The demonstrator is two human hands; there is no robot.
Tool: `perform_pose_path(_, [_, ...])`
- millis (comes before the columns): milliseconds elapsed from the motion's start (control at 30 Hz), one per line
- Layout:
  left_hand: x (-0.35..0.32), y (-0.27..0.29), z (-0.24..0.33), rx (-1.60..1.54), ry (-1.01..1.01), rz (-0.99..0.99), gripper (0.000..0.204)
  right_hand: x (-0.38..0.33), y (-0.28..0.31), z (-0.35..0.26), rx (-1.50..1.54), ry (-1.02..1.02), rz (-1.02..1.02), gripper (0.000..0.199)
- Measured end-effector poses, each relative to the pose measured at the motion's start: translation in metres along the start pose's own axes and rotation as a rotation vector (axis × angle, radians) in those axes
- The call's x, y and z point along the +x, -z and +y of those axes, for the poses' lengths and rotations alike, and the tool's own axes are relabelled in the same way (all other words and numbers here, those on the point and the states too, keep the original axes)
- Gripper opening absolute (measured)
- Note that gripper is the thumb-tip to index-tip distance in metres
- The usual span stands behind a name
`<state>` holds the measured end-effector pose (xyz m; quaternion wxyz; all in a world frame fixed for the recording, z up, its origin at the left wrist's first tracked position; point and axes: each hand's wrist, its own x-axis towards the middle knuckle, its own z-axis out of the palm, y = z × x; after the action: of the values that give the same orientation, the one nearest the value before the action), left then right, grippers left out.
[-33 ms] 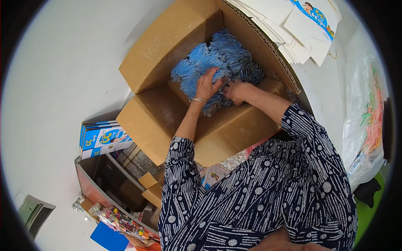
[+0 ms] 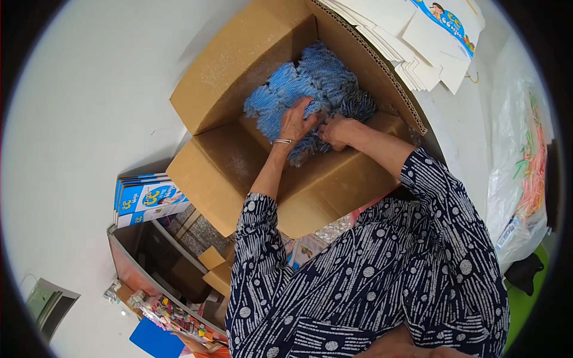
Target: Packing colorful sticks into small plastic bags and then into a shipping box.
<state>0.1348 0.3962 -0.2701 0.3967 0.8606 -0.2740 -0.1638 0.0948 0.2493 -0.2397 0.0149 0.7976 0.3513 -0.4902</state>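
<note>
Left fingers: the left hand (image 2: 294, 121) is curving over the bundle, thumb standing apart from the fingers; I can't tell whether the hidden tips are gripping.
Right fingers: the right hand (image 2: 338, 131) is bending into the bundle just beside the left, fingers bunching together; whether they are clamping anything, I can't tell.
Blue bundle: crinkled, finely striped blue strips (image 2: 277, 89) are lying heaped inside the box, toward its far side, their ragged ends fraying outward and darkening at right.
Wrist: a thin metallic bangle (image 2: 283, 141) is circling the left one.
Box: the brown cardboard box (image 2: 200, 185) is gaping upward, smooth flaps splaying out; its right flap is showing a wavy corrugated edge.
Room inside: bare cardboard is showing between strips and near left wall; both forearms are crossing the near side.
Far right: flat white cards (image 2: 391, 33) are overlapping, corners jutting.
Right: a clear, wrinkled plastic bag (image 2: 504, 179) is bulging.
Left: blue-and-white printed cartons (image 2: 143, 203) are standing stacked near the flap.
</note>
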Motion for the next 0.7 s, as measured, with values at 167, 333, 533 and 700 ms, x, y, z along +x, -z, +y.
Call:
perform_pose_path(167, [0.004,-0.015,-0.011,0.079,-0.038,-0.067,0.045,-0.015,0.002,-0.005,0.016,-0.024,-0.028,0.051])
perform_pose_path(333, [0.010,-0.012,-0.005,0.128,-0.093,-0.096,0.044,-0.018,-0.001,0.002,0.151,-0.020,0.090,0.036])
perform_pose_path(533, [-0.005,-0.032,-0.007,0.303,-0.227,-0.116,0.039,-0.021,0.006,0.001,0.141,0.001,-0.033,0.047])
perform_pose_path(700, [0.000,-0.046,-0.008,0.476,-0.025,-0.276,0.045,-0.025,-0.010,0.015,0.222,-0.035,0.134,0.048])
